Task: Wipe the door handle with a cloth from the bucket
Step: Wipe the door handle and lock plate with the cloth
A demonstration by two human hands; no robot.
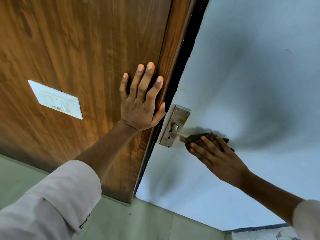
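Observation:
A pale blue-grey door (242,84) fills the right side. On its left edge sits a steel plate with a lever door handle (175,135). My right hand (216,158) is wrapped around the outer end of the lever, with a dark brown cloth (204,137) pressed between fingers and handle. The cloth hides the lever's tip. My left hand (143,103) lies flat with fingers spread on the wooden panel (86,49) beside the door's dark edge, holding nothing. No bucket is in view.
A white switch plate (55,99) is set into the wooden panel at the left. A pale green tiled floor (138,222) runs along the bottom. A dark strip (259,228) lies at the door's lower right.

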